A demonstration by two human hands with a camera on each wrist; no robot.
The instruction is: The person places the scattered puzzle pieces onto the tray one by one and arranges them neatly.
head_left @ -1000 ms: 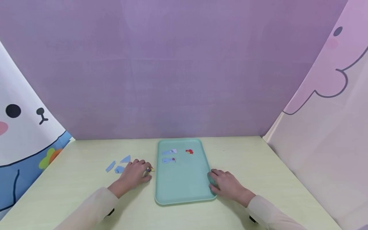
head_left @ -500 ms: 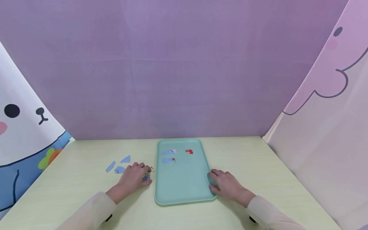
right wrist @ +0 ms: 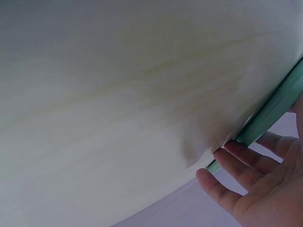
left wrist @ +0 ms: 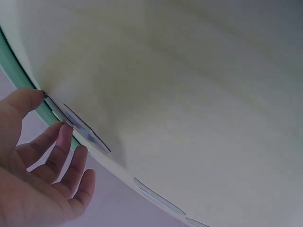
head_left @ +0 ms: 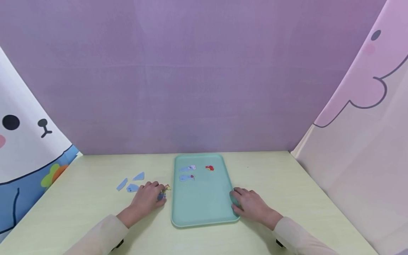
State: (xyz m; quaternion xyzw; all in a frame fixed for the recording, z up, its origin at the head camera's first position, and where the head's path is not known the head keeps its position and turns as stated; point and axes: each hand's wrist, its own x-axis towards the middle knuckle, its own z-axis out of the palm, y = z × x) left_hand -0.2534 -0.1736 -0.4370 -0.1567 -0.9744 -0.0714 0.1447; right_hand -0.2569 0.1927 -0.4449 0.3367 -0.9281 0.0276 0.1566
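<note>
My left hand [head_left: 144, 199] is low over the table just left of the green tray [head_left: 204, 209]. Its thumb and fingertips pinch the edges of a flat, printed blue puzzle piece [head_left: 161, 195], partly hidden by the hand; the left wrist view shows this piece [left wrist: 57, 109] edge-on. A yellowish piece [head_left: 168, 187] lies beyond the fingers. On the opposite side, my right hand [head_left: 253, 206] holds the tray's right rim, fingertips over the edge. Inside the tray's far end are two pale blue pieces, one farther [head_left: 187, 168] and one nearer [head_left: 186, 177], plus a red piece [head_left: 209, 168].
Left of my left hand lie a triangular blue piece [head_left: 139, 176], a long blue piece [head_left: 122, 184] and a broader blue piece [head_left: 132, 188]. The pale table [head_left: 271, 170] ends at a purple backdrop [head_left: 204, 88], with printed cloth at both sides.
My left hand has drawn slightly back and to the left, and more of the blue printed piece shows between its thumb and fingers. The right hand and the tray stay almost in place.
</note>
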